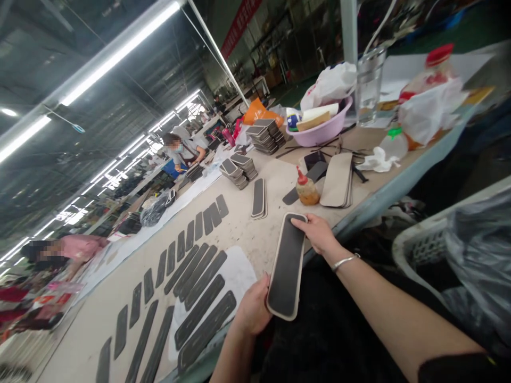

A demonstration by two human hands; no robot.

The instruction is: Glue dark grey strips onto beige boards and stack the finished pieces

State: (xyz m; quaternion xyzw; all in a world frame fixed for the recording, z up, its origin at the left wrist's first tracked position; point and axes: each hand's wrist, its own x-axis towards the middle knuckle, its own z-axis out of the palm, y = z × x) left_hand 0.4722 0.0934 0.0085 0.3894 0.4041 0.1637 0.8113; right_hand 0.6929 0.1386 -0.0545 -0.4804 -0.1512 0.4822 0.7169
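Observation:
Between my two hands is a long flat panel [286, 268] with rounded corners, dark on its face and pale round its rim. My left hand [255, 306] grips its lower left edge, the thumb on the side and the fingers hidden behind. At the upper right corner my right hand [317, 232] pinches it, thumb on the dark face. The panel is tilted above the table's front edge. Left of it, several dark strips [205, 322] lie in rows, some on a white sheet [244, 268]. A short stack of similar panels [258, 198] lies just beyond.
A squeeze bottle with a red tip [306, 189] stands near pale panels [337, 181]. Behind are stacked panels [265, 135], a purple basin [321, 127] and a glass jar [369, 88]. A white basket [415, 234] stands at my right. Two people work across the table.

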